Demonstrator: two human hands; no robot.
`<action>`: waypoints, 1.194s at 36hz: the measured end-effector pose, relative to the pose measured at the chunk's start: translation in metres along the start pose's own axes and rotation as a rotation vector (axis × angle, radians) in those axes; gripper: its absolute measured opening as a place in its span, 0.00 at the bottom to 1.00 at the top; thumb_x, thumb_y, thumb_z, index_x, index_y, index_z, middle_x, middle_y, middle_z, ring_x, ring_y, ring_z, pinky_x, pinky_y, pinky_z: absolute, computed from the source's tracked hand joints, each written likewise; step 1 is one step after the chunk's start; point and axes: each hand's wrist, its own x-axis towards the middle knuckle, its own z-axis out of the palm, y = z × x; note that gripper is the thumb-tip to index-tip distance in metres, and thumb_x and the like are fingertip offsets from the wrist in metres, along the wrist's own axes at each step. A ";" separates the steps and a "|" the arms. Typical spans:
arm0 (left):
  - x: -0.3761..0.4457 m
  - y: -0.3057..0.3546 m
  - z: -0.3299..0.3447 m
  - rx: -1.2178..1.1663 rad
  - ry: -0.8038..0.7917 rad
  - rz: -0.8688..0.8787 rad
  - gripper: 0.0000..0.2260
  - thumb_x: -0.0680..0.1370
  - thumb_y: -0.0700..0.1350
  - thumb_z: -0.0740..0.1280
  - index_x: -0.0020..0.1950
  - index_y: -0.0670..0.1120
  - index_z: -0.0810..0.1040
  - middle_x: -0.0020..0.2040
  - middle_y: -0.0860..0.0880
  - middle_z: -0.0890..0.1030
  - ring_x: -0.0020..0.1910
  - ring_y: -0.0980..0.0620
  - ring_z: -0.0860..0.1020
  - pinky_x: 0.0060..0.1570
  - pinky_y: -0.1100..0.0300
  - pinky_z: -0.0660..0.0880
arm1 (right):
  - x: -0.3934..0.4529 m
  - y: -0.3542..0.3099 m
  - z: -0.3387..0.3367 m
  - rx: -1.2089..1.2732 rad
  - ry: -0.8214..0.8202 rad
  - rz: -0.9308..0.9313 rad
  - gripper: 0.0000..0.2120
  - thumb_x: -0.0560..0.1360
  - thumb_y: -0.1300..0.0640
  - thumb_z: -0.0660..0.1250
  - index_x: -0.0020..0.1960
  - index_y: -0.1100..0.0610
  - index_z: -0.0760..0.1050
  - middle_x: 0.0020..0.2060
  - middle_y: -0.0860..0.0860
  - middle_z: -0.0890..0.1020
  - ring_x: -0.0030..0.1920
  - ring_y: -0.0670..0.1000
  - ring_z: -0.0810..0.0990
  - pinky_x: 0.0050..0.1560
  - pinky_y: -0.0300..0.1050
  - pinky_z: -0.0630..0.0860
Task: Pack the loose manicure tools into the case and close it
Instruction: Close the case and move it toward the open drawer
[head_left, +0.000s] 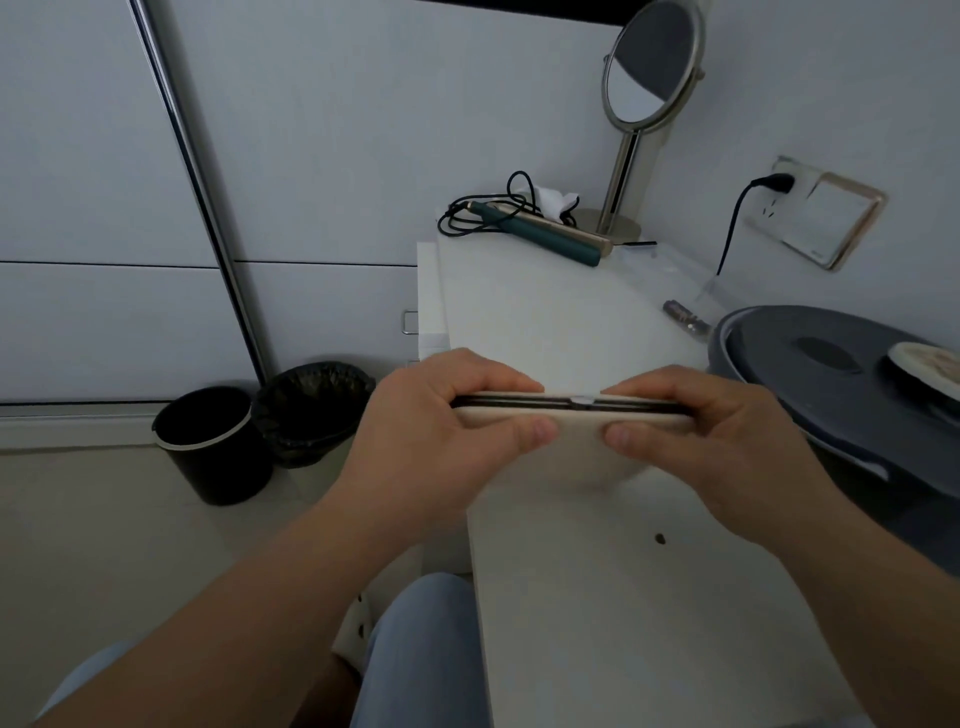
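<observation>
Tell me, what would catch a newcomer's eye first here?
Two hands in the middle: the left hand and right hand pinch a slim cream case, nearly closed, above the white table. Behind, a round mirror stands by a green hair straightener.

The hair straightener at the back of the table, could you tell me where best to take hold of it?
Grip the hair straightener around its green mid-body, from above. It lies flat and slim, angled across the table, and its black cord tangles at the left end.
</observation>
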 end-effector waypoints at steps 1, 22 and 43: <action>0.001 0.000 0.000 0.082 0.020 0.064 0.08 0.62 0.52 0.73 0.41 0.58 0.82 0.38 0.60 0.81 0.41 0.65 0.78 0.41 0.75 0.70 | 0.002 0.001 0.000 -0.077 0.028 -0.030 0.09 0.63 0.56 0.73 0.41 0.46 0.81 0.38 0.39 0.82 0.39 0.36 0.78 0.40 0.23 0.69; -0.030 -0.044 0.018 0.394 -0.093 0.212 0.09 0.66 0.41 0.71 0.45 0.46 0.82 0.48 0.51 0.80 0.49 0.60 0.72 0.54 0.66 0.66 | -0.021 0.045 0.025 -0.683 -0.041 -0.247 0.12 0.65 0.60 0.76 0.46 0.55 0.78 0.45 0.49 0.79 0.47 0.48 0.73 0.48 0.30 0.62; -0.064 -0.116 -0.083 0.273 0.033 -0.216 0.08 0.71 0.44 0.70 0.42 0.59 0.78 0.41 0.61 0.79 0.41 0.71 0.74 0.41 0.79 0.65 | 0.036 -0.005 0.092 -0.803 -0.225 -0.136 0.12 0.74 0.51 0.62 0.56 0.48 0.75 0.58 0.47 0.73 0.59 0.48 0.69 0.58 0.41 0.63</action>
